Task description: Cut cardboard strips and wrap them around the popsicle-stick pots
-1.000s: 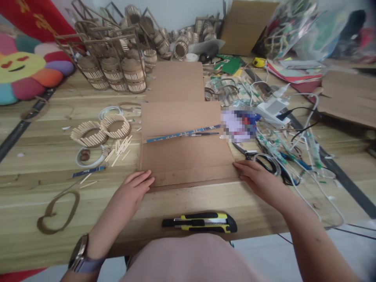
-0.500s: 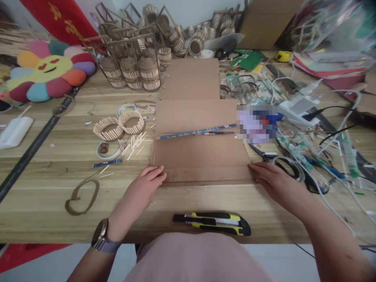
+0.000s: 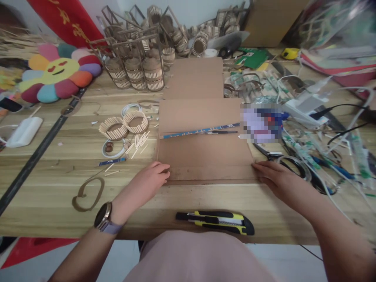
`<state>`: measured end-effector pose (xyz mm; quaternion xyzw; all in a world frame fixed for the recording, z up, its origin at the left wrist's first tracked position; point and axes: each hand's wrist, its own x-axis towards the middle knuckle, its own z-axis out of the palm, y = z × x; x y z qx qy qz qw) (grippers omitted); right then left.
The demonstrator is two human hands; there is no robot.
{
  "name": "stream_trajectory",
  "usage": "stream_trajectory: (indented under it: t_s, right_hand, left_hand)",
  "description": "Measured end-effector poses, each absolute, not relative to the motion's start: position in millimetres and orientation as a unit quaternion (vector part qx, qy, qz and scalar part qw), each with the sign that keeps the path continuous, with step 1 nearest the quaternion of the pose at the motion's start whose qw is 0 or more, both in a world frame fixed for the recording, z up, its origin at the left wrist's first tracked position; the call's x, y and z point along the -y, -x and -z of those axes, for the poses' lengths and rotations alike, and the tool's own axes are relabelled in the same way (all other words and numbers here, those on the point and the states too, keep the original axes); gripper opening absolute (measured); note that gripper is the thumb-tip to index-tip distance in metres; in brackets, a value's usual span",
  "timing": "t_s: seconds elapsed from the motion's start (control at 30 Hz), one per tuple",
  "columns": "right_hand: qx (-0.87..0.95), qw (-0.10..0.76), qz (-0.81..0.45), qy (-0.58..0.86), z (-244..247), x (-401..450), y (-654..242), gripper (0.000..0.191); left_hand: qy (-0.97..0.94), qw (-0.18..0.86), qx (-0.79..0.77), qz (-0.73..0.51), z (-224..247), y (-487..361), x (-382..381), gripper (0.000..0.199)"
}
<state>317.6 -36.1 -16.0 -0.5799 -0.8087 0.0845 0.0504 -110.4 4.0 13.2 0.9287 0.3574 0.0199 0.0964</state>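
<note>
The person sits at a wooden tabletop (image 3: 58,196) and keeps a brown cardboard sheet (image 3: 205,156) flat with both hands; the sheet lies in the middle of the tabletop, its near edge parallel to the tabletop's front edge, probably so that it lies square to the body. The left hand (image 3: 147,184) rests on the near left corner of the sheet, fingers loosely curled and pressing down, not closed around anything; the right hand (image 3: 279,180) lies on the near right corner in the same way, fingers stretched and flat, gripping nothing. With one hand at each corner, the sheet cannot slide or turn. A blue ruler (image 3: 199,131) lies across the sheet, a little tilted, and a thin pen (image 3: 220,132) lies just beside it. A yellow and black utility knife (image 3: 216,221) lies close to the body, between the sheet and the tabletop's edge, touched by no hand. To the left, well apart from the hands, are two rings of wooden sticks (image 3: 125,125); black scissors (image 3: 282,160) lie near the right hand.
</note>
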Motion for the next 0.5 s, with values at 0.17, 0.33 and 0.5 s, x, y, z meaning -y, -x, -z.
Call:
stream_trajectory:
  t_s: [0.17,0.33,0.5]
  right_hand:
    - [0.816,0.041,-0.073,0.572,11,36,-314,0.039]
    - [0.813,0.03,-0.072,0.577,9,36,-310,0.04]
    - [0.808,0.026,-0.068,0.585,7,37,-308,0.041]
  left_hand:
    - [-0.933,0.089,-0.343,-0.066,2,115,-3,0.029]
    - [-0.931,0.105,-0.341,-0.08,9,119,-5,0.026]
    - [-0.933,0.1,-0.336,-0.077,6,118,-5,0.028]
